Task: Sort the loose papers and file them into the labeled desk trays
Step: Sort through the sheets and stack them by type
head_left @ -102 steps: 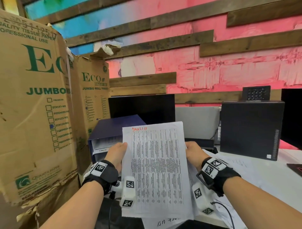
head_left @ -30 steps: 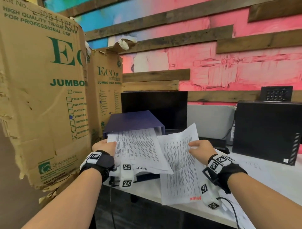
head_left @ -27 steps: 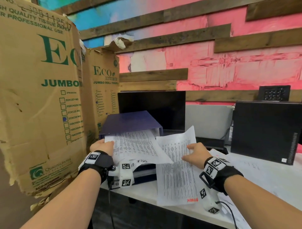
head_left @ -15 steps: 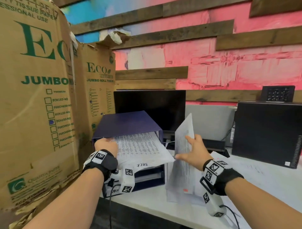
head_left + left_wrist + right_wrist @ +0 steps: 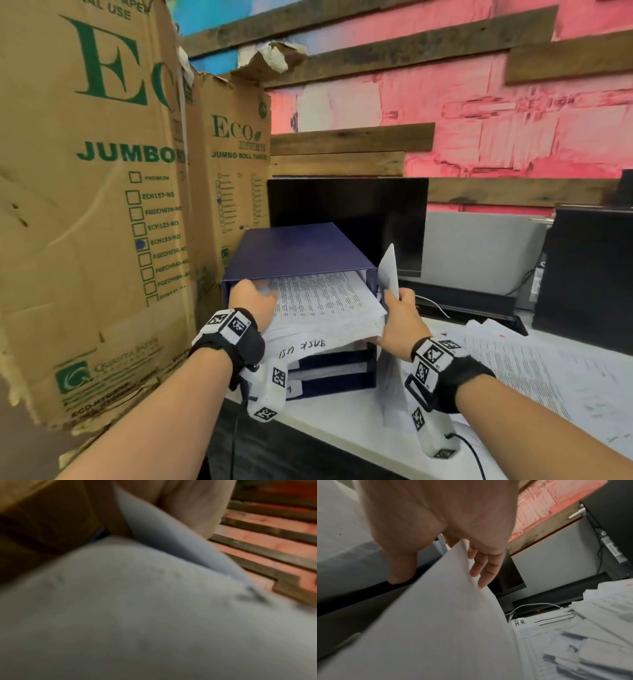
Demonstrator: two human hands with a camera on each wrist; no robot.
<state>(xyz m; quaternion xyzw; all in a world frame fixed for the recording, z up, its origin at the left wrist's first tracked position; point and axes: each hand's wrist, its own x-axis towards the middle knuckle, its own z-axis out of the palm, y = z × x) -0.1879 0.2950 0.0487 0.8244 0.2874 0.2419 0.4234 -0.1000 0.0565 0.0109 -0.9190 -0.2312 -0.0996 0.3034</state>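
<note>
A dark blue stack of desk trays (image 5: 294,251) stands at the desk's left end. A printed sheet (image 5: 322,301) lies half inside the top tray, above a hanging strip lettered "TASK LIST" (image 5: 303,346). My left hand (image 5: 251,296) holds that sheet's left edge at the tray mouth. The left wrist view is blurred, mostly grey paper (image 5: 154,615). My right hand (image 5: 399,310) pinches a second sheet (image 5: 388,270), held upright and edge-on beside the tray's right wall. In the right wrist view that sheet (image 5: 445,615) passes between the thumb and fingers (image 5: 485,568).
Tall cardboard boxes (image 5: 102,205) wall off the left side, close to the trays. A dark monitor (image 5: 346,219) stands behind them and a black computer case (image 5: 589,274) at the right. Loose printed papers (image 5: 520,366) cover the white desk (image 5: 342,421), one headed "HR" (image 5: 520,622).
My left hand has pushed its sheet deeper into the top tray. My right hand has swung its sheet from lying flat to upright and moved it against the tray's right side.
</note>
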